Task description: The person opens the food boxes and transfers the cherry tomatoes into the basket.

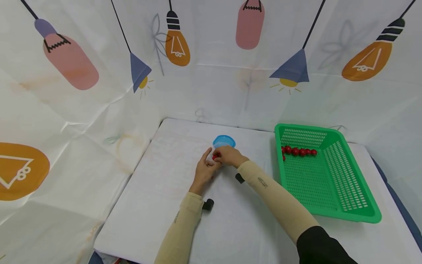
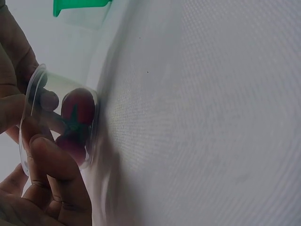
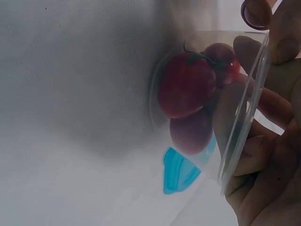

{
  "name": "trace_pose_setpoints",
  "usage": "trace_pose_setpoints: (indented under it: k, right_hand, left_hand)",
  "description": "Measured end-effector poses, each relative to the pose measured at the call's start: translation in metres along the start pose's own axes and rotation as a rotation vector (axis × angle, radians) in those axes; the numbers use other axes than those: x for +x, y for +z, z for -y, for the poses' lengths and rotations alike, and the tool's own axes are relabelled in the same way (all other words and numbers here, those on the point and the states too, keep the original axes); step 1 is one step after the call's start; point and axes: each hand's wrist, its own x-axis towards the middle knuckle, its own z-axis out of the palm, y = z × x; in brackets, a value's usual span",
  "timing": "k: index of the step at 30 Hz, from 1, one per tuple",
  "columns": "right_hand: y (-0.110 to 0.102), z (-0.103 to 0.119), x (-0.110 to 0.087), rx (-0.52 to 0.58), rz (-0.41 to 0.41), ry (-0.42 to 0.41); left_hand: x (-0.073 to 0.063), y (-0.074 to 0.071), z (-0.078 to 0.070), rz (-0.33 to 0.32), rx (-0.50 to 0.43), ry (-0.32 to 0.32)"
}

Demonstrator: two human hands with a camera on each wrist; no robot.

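A clear plastic cup (image 3: 256, 94) with several cherry tomatoes (image 3: 188, 89) in it stands between the two hands. My left hand (image 1: 205, 172) grips the cup near its rim, fingers bent along the side in the left wrist view. From above, my right hand (image 1: 227, 156) reaches in over the rim. Its bent fingers (image 3: 230, 106) are inside the cup, pinching round a small tomato (image 3: 225, 61) with a green stem. Only a bit of red shows between the hands in the head view. Just beyond them lies a blue round dish-shaped piece (image 1: 224, 140).
A green perforated basket (image 1: 357, 172) sits on the right of the white table (image 1: 158, 183). Several cherry tomatoes (image 1: 302, 152) are lined up along its far left side. A printed white cloth (image 1: 211, 88) hangs behind and to the left.
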Motion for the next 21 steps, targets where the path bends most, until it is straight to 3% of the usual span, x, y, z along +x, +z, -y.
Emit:
trace_pose_setpoints:
  k: [21]
  right_hand:
    - [0.007,-0.0102,0.002,0.192,-0.066,-0.056]
  left_hand:
    - [0.0012,-0.0001,0.0028,0.003,0.031,0.014]
